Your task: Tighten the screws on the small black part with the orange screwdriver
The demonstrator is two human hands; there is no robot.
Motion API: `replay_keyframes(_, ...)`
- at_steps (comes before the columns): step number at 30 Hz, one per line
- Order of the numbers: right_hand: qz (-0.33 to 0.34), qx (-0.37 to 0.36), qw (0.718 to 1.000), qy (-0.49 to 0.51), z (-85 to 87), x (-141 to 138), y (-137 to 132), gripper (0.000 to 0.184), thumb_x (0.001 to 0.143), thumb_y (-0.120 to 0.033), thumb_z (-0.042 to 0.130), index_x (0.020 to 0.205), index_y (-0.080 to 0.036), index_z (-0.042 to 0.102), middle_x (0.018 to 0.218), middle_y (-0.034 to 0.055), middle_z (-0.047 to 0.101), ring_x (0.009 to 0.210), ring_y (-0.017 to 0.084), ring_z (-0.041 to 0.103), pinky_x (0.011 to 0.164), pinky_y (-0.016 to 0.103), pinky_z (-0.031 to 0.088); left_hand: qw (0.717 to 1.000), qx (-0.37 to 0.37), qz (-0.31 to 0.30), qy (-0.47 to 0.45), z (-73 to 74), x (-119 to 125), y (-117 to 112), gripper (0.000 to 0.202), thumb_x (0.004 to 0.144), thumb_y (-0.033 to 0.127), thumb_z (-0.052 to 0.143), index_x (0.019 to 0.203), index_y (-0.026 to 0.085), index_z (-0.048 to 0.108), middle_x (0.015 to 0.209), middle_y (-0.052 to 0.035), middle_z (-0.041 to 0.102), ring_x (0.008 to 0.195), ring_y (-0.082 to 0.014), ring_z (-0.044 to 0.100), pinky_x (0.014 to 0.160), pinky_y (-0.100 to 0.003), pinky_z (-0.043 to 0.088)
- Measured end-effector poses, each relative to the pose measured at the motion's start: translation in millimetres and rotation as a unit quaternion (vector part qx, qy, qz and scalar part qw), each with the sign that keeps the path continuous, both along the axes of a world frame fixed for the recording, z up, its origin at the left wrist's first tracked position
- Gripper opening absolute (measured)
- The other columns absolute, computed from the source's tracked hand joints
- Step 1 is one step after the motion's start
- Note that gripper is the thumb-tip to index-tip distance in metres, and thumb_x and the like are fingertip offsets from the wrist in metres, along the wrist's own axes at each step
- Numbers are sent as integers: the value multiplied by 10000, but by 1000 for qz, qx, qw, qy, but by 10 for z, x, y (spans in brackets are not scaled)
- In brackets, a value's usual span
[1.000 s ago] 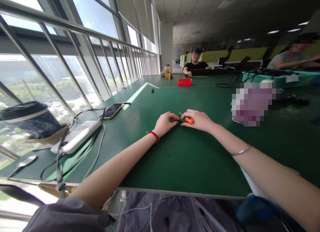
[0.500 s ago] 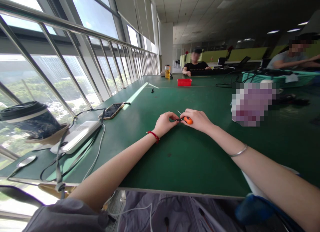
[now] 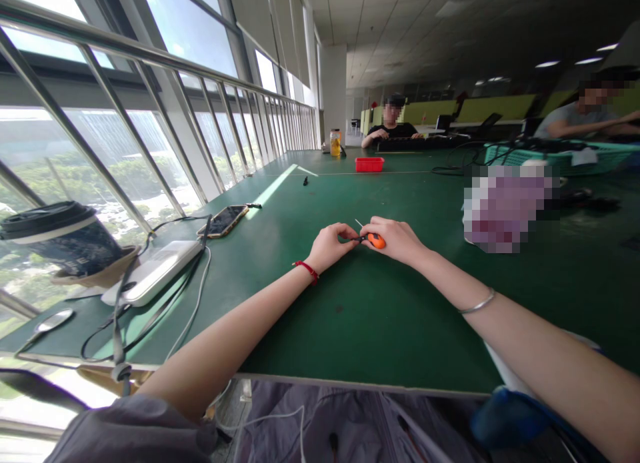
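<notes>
In the head view my right hand [image 3: 393, 238] is closed around a screwdriver with an orange and black handle [image 3: 377, 240]. A thin metal shaft [image 3: 359, 222] sticks out past its fingers toward the upper left. My left hand [image 3: 330, 244] is closed in a pinch on a small dark piece [image 3: 358, 239], right beside the right fingertips. The hands nearly touch, just above the green table [image 3: 310, 330]. Fingers partly hide the dark piece, so its kind cannot be made out.
A phone [image 3: 224, 221], a white box-shaped device [image 3: 160, 273] with cables and a lidded cup [image 3: 63, 240] stand left. Farther off are a small black part [image 3: 306, 181], a red tray [image 3: 369, 164] and a jar [image 3: 335, 144]. A teal basket [image 3: 555, 159] and two people are beyond.
My hands keep almost the same pose, with hardly any shift. Across the table, the far person's hand has lifted and moved inward.
</notes>
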State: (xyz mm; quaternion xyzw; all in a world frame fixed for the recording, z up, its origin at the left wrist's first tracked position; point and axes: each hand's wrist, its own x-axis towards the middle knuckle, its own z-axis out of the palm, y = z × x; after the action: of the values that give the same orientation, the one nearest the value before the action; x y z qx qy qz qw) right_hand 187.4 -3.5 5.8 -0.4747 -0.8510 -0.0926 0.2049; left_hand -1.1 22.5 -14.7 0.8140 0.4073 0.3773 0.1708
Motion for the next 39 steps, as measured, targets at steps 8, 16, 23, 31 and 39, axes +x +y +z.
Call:
replay_keyframes(8, 2, -8, 1000, -11, 11, 2, -5, 180, 829, -274, 539, 954, -253, 667, 903, 27, 608, 725, 152, 569, 538, 244, 334, 1000, -25, 1, -10, 7, 3, -16, 110, 718, 254, 670, 783, 167, 686, 822, -12, 716, 792, -155, 651, 761, -271, 489)
replay_keyframes(16, 7, -17, 1000, -11, -1, 13, 11, 173, 821, -279, 548, 944, -251, 667, 913, 24, 613, 723, 150, 572, 545, 248, 345, 1000, -30, -4, 2, 4, -4, -6, 110, 732, 266, 665, 779, 176, 709, 815, -14, 719, 777, -154, 648, 778, -275, 495)
replay_keyframes(23, -4, -17, 1000, -17, -17, 12, 24, 164, 825, -332, 562, 932, -257, 661, 900, 8, 619, 735, 142, 575, 541, 235, 327, 999, 14, 13, 40, 18, 5, -28, 103, 736, 246, 649, 790, 190, 717, 852, -17, 707, 824, -169, 634, 783, -283, 489)
replay_keyframes(31, -11, -28, 999, -11, -31, 8, 34, 171, 838, -361, 549, 933, -265, 654, 917, 4, 627, 765, 144, 578, 550, 230, 322, 998, 39, 25, 52, 24, 11, -29, 89, 735, 230, 652, 788, 201, 716, 855, -13, 696, 864, -181, 619, 830, -302, 483)
replay_keyframes(39, -16, -34, 999, -2, -34, 21, 48, 182, 841, -368, 552, 951, -257, 646, 910, 10, 619, 758, 146, 573, 558, 232, 334, 992, 84, 40, 86, 62, 21, -69, 74, 748, 211, 639, 791, 194, 697, 865, -15, 694, 865, -187, 595, 808, -308, 467)
